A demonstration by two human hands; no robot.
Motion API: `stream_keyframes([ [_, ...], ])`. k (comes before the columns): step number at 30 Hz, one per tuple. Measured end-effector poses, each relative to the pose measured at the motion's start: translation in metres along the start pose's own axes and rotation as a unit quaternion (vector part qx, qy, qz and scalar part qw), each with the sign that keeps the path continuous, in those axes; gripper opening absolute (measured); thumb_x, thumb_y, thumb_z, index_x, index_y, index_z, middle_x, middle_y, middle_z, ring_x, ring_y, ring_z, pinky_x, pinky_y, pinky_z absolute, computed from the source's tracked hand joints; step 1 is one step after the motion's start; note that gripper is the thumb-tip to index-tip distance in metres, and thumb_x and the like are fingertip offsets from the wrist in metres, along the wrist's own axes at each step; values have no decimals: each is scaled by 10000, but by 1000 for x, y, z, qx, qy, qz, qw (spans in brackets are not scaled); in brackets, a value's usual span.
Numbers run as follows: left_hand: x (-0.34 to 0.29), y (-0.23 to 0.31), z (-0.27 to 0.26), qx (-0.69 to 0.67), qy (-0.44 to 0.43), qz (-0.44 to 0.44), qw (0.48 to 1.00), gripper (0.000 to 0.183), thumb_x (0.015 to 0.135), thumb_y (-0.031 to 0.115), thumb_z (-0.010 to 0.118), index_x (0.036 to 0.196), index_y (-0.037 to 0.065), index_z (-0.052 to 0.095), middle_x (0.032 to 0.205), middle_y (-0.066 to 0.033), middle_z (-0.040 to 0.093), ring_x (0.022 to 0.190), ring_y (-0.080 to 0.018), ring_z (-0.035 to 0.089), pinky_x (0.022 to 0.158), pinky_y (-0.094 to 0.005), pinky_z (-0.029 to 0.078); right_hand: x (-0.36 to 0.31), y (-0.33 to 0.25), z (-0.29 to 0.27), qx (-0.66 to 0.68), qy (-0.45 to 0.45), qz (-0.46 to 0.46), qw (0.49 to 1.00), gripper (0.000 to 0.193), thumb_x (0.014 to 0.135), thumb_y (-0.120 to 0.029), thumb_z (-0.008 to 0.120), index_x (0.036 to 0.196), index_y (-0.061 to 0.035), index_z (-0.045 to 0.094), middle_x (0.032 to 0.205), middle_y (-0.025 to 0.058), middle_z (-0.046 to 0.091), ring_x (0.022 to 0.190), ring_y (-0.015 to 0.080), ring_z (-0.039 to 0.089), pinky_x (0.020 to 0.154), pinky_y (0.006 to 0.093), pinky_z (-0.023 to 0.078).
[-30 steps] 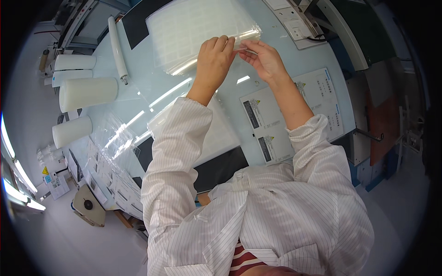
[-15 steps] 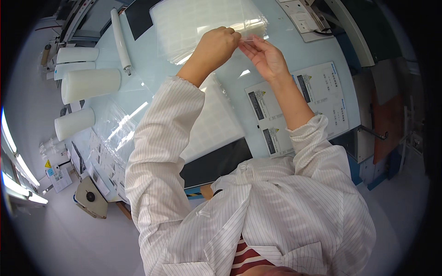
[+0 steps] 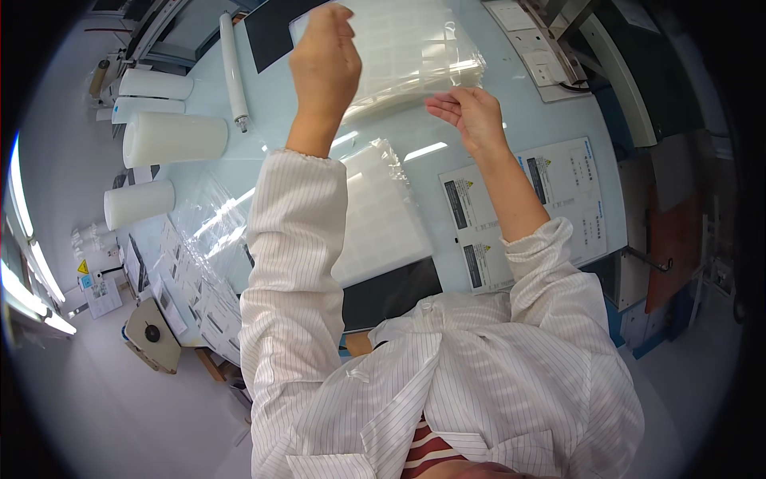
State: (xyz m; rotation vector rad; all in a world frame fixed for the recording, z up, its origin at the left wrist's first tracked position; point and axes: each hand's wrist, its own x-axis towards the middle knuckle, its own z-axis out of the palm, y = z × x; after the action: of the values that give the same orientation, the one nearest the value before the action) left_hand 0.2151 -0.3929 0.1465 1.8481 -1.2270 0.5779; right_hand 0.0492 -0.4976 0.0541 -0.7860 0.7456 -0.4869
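A stack of clear plastic sheets (image 3: 407, 56) with a faint grid of squares lies on the far part of the pale table. Over its left side is my left hand (image 3: 325, 68), fingers curled closed; what they hold, if anything, is hidden. At the stack's near right corner my right hand (image 3: 471, 116) has its thumb and fingers pinched together on the edge of a thin clear sheet. Closer to my body, between my forearms, a second stack of translucent gridded sheets (image 3: 379, 215) rests partly on a black mat (image 3: 392, 294).
White rolls (image 3: 177, 139) stand along the left edge, beside a long white roller (image 3: 231, 76). Crumpled clear film (image 3: 211, 209) covers the left side. Printed label sheets (image 3: 562, 191) lie at right. A metal fixture (image 3: 536, 48) sits at the far right edge.
My hands, which were together at the near edge of the far stack, are now apart. The left hand has moved away and to the left; the right hand has come slightly nearer.
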Motion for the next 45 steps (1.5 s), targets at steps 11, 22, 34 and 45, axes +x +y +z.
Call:
stream_keyframes([
  [11,8,-101,-179,-170,407,-304,845,161,970,172,357,950,24,418,657,0,391,521,-90,301,441,-242,247,5,-14,-23,-8,21,-5,1000,126,895,-9,444,900,117,455,972,272,580,909,392,656,800,416,596],
  [22,-187,-114,-321,359,154,-107,914,207,1018,206,392,1022,12,461,842,-79,517,681,-166,486,637,-273,448,0,-33,-49,-19,-24,1,1000,151,902,-34,446,919,112,480,1006,277,587,870,390,669,798,400,597],
  [34,-238,-132,-221,406,-245,-298,828,407,818,7,517,1225,20,498,991,-131,609,967,-316,575,912,-454,419,-19,-39,-38,-80,-39,6,996,320,929,-5,417,1211,146,424,1080,306,582,984,394,639,853,404,579],
  [45,-316,-162,-232,308,-328,-258,855,421,785,-18,535,1191,92,558,1089,-101,607,1061,-301,552,870,-406,464,-28,-28,-36,-108,-57,23,992,437,922,-12,437,1317,152,347,1118,307,567,982,366,642,858,383,576],
])
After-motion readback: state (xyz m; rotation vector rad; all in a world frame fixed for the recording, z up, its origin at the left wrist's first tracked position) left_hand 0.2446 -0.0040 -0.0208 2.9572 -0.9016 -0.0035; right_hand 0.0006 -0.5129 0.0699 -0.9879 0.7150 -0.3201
